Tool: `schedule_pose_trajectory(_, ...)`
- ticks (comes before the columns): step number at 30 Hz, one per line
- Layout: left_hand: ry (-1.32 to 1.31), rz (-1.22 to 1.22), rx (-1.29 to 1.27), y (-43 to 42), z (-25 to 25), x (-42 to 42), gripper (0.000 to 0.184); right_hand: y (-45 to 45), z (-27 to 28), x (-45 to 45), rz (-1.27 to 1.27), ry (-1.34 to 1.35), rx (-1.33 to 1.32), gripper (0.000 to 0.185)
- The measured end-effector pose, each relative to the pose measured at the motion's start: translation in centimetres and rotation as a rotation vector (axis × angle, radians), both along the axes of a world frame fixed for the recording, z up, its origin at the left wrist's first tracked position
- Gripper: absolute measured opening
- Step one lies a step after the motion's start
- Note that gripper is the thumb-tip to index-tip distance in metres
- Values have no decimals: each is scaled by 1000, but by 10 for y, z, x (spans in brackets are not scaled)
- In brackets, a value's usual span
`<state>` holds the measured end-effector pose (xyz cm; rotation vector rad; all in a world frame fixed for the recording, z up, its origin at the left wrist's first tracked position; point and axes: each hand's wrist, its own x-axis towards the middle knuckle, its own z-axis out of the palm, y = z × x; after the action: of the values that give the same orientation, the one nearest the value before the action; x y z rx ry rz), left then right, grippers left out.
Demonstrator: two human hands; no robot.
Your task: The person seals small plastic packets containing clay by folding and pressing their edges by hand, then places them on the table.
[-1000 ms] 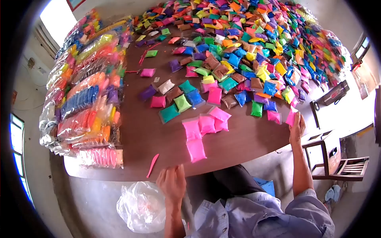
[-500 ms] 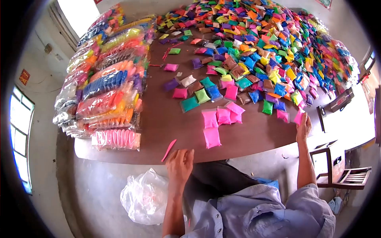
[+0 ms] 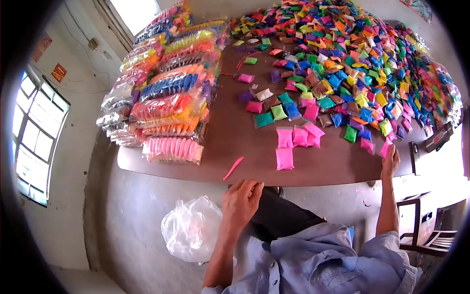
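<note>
My right hand (image 3: 390, 164) is closed on a small pink packet (image 3: 386, 147) at the right front of the table, beside the edge of the packet heap. My left hand (image 3: 242, 202) is at the front edge of the table, its fingers curled together, and I see nothing in them. Just beyond it lies a pink plastic knife (image 3: 233, 168). Between my hands, several pink packets form a small group on the tabletop, with one packet (image 3: 284, 159) nearest me. Another pink packet (image 3: 367, 145) lies left of my right hand.
A large heap of many-coloured packets (image 3: 338, 63) covers the back and right of the brown table (image 3: 196, 174). Clear bags of coloured plastic pieces (image 3: 172, 149) are stacked on the left. A white plastic bag (image 3: 191, 230) sits on the floor; a wooden chair (image 3: 416, 220) stands at right.
The camera view has swung left, so the table sits further right and higher. My left hand has drawn back slightly from the tabletop. My right hand stays on the pink packet.
</note>
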<state>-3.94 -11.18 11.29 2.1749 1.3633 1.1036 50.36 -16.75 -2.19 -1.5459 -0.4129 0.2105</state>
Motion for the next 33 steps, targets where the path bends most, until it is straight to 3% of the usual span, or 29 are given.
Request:
schedule_pose_trajectory(15, -17, -69, -97, 7, 33, 23, 9, 1, 5, -7, 5, -25, 24, 37)
schedule_pose_trajectory(27, -37, -234, -146, 6, 18, 85, 11, 1, 30, -28, -15, 51, 54, 36)
schedule_pose_trajectory(30, -42, -330, -206, 6, 11, 112, 11, -1, -9, 0, 12, -180, 55, 35)
schedule_pose_trajectory(33, -98, -400, -314, 6, -4, 140, 12, -2, -5, -4, -13, -111, 26, 35)
